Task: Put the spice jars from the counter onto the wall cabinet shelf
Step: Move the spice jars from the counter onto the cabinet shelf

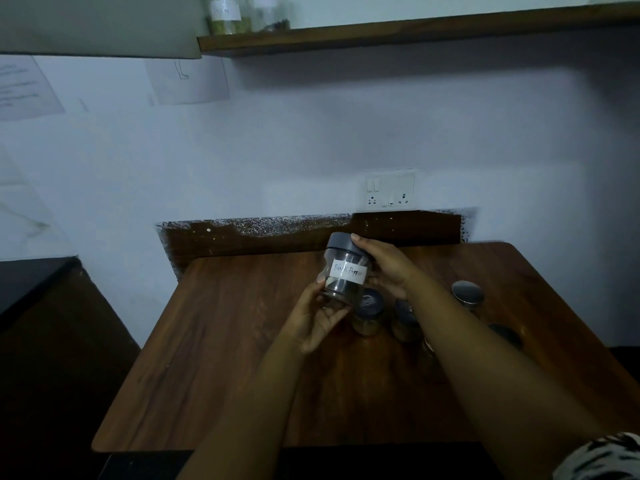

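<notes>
Above table (242,341), mid-scene: jar (344,271) labelled "Black Pepper", grey lid, tilted, held off surface by both hands. Left hand (320,318) fingers curled round jar's lower part. Right hand (384,268) fingers wrapped round lid and upper side. Right of it, more jars (369,311) standing on table. Shelf (415,32) far up top, two jars (225,15) at its left end.

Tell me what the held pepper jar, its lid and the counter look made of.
Jar: clear glass or plastic, contents showing through; which one is unclear. Lid: matte grey, probably plastic. Counter: brown wood grain with a slight sheen, possibly laminate.
</notes>
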`<state>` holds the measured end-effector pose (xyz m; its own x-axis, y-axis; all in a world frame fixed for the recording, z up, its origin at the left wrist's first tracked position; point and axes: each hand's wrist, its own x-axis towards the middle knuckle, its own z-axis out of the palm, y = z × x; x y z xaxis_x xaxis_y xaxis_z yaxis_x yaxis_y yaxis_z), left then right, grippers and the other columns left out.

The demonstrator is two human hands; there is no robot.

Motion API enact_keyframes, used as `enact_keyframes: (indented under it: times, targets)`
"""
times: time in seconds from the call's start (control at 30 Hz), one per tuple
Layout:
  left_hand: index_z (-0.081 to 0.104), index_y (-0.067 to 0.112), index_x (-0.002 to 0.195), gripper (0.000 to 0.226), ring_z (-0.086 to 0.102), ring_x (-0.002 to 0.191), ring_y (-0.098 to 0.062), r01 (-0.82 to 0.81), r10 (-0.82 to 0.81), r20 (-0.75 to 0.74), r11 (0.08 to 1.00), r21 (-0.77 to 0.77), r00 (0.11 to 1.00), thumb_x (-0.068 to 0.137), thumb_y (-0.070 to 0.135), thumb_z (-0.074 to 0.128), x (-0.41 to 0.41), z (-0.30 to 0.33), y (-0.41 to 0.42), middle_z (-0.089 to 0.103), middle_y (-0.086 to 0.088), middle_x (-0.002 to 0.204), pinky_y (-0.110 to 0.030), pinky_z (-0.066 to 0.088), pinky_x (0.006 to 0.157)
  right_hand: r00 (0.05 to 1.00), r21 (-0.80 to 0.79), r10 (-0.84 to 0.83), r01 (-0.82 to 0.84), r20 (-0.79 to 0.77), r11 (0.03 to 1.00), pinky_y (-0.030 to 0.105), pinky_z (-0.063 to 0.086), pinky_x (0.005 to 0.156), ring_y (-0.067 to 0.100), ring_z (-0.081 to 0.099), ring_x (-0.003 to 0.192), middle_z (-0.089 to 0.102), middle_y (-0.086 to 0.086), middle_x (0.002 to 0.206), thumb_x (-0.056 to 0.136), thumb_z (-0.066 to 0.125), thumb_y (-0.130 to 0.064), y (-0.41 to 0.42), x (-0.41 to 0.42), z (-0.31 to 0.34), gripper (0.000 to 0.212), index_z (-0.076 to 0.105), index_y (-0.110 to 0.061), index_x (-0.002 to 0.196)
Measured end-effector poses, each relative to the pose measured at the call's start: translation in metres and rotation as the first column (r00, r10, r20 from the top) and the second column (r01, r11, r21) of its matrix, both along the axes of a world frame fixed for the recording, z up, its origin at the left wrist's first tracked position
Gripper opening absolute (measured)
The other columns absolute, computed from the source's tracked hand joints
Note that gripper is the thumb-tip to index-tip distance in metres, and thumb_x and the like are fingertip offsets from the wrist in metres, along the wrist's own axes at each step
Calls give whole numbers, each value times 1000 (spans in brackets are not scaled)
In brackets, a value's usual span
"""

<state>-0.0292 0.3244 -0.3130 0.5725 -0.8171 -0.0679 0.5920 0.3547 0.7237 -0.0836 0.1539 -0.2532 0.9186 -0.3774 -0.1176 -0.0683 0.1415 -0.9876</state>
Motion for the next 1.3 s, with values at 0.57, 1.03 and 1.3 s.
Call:
enact_keyframes:
  times: [0.57, 1.03, 1.3]
  targets:
    - [47, 21, 132, 63, 66, 109, -25, -292, 221, 462, 952, 88, 859, 76, 25, 74, -5, 53, -25, 68, -13, 112, -33, 54, 88, 964, 292, -85, 9, 251, 956, 62, 40, 103, 40, 53, 125, 56, 21, 135, 92, 59, -40, -17, -3, 27, 55, 46, -14, 138]
    - [42, 47, 138, 61, 50, 125, -8, -492, 420, 770, 856, -161, 479, 81, 50, 65, 43, 189, -46, 48, 14, 139, -27, 49, 95, 867, -45, 5, 20, 499, 999, 54, 48, 98, 30, 59, 118, 59, 5, 132, 84, 55, -54, -18, 37, 182, 58, 43, -38, 138]
    - [43, 29, 144, 57, 50, 121, 3, -466, 585, 769, 772, -432, 258, 92, 24, 65, 103, 329, -71, 52, 13, 137, -14, 47, 92, 741, -296, 82, 162, 667, 941, 41, 52, 83, 16, 63, 101, 64, -5, 111, 95, 51, -43, -25, 86, 333, 50, 36, -36, 143]
